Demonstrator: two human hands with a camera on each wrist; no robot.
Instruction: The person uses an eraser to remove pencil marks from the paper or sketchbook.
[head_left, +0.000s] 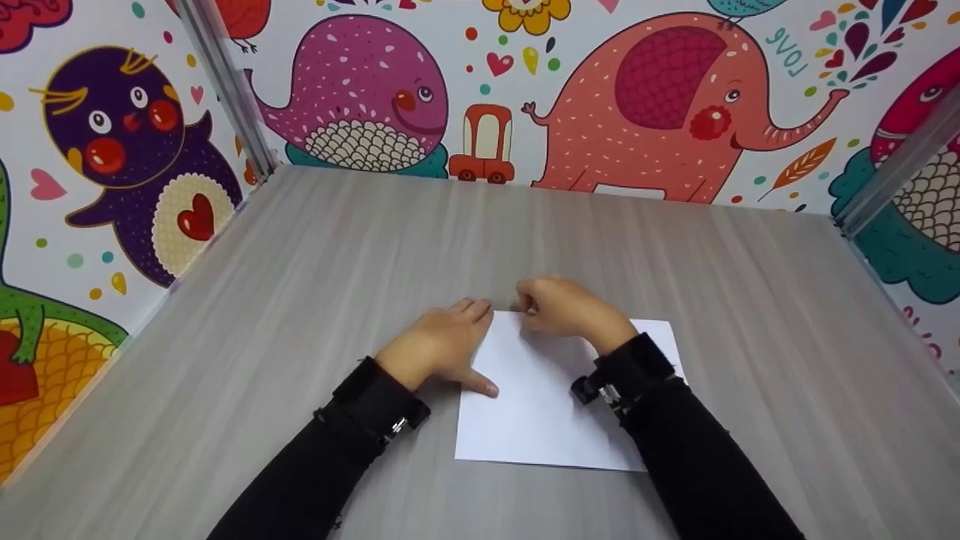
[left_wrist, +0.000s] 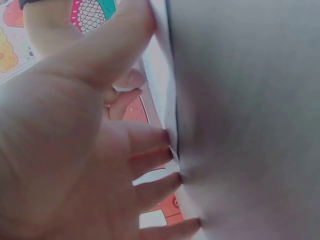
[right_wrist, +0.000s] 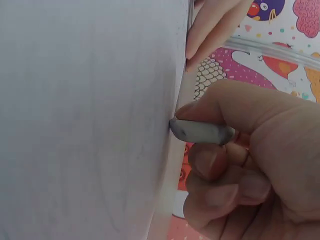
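Observation:
A white sheet of paper point(head_left: 540, 420) lies on the table, with faint grey marks showing on it in the right wrist view. Spread over its upper left edge, my left hand point(head_left: 439, 341) presses down, thumb on the sheet and fingertips along the edge. My right hand point(head_left: 570, 307) is at the sheet's top edge, to the right of the left hand. Between thumb and curled fingers it pinches a small whitish eraser point(right_wrist: 200, 132) with grey smudges, whose darkened tip meets the paper. In the head view the hand hides this eraser.
The grey wood-grain table point(head_left: 337, 247) extends around the sheet. Panels printed with cartoon animals, including a pink elephant point(head_left: 652, 105) and a purple penguin point(head_left: 135, 150), enclose it at the back and sides. Metal posts point(head_left: 236, 97) stand at the corners. A black camera strap point(head_left: 637, 367) circles each wrist.

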